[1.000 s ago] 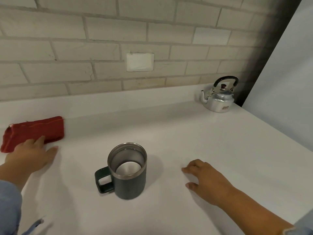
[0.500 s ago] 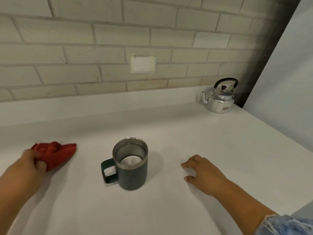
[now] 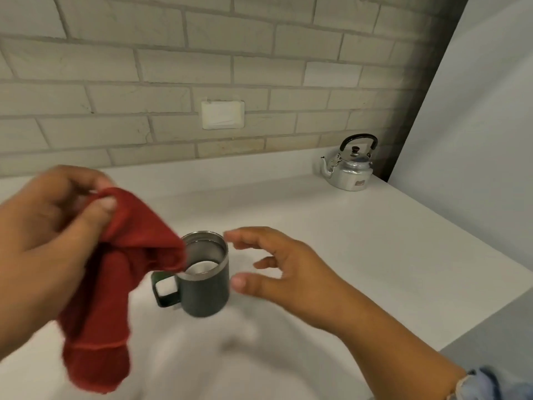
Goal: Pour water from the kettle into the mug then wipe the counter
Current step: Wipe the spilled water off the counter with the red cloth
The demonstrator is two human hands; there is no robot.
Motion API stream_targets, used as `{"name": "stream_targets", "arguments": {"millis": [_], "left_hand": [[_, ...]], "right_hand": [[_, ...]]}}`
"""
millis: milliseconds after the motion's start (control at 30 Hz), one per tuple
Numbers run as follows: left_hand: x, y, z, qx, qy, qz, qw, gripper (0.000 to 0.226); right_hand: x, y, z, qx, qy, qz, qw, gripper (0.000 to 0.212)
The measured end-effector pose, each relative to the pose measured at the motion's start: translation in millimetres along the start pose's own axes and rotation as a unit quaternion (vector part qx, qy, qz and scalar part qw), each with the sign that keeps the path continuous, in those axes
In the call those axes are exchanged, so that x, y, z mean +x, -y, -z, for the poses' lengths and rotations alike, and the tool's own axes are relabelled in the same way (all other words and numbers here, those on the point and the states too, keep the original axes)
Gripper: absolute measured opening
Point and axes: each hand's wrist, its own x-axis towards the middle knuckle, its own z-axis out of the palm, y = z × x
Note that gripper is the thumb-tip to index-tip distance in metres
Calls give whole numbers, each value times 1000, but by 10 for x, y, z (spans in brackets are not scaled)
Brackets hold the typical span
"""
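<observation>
- Pinching red cloth [image 3: 115, 284] in left grip [image 3: 49, 226], held above table [image 3: 375, 255].
- Holding right grip [image 3: 288, 267] just beside mug [image 3: 206, 293], fingers apart, nothing held.
- Far corner: kettle [image 3: 350, 171], upright.

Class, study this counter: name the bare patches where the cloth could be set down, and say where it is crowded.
Bare counter runs wide between the mug and the kettle, and along the wall behind the mug. It is crowded at the mug: the left hand holds the cloth dangling at one side, the right hand hovers at the other.
</observation>
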Motion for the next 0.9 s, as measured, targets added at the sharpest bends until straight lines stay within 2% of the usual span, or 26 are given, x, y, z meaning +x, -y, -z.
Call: {"name": "stream_targets", "arguments": {"millis": [67,133,200,267,300,400,533,633,700,800,900], "left_hand": [[-1,-502,-329,-8,52,11,999,11],[-49,-857,-626,-14,113,0,993,11],[-77,-986,-875,-7,140,16,990,12],[-66,-1049,-1063,-6,157,35,987,25],[-78,-1047,-1142,-2,162,37,986,32],[-133,-968,-1365,17,171,60,983,33],[-161,-898,-1653,39,196,88,976,6],[-199,-882,-1919,40,217,116,968,11],[-212,-874,-2117,40,223,133,965,14],[-219,-875,-2416,45,240,151,958,17],[-214,-868,-2664,60,245,170,952,17]], "right_hand": [[-79,82,-32,9,34,26,999,79],[-154,86,-21,35,20,36,999,85],[-215,21,67,78,-44,17,996,61],[-257,-100,278,107,-113,-21,988,26],[-276,-183,430,96,-141,-35,985,14],[-342,-402,1016,37,-211,-46,976,16],[-478,-572,1992,-43,-298,-89,949,19],[-538,-696,2730,-108,-350,-141,920,12],[-521,-870,3134,-119,-355,-216,902,10],[-439,-1283,3578,-105,-321,-332,881,31],[-396,-1678,3844,-94,-299,-350,883,33]]}}
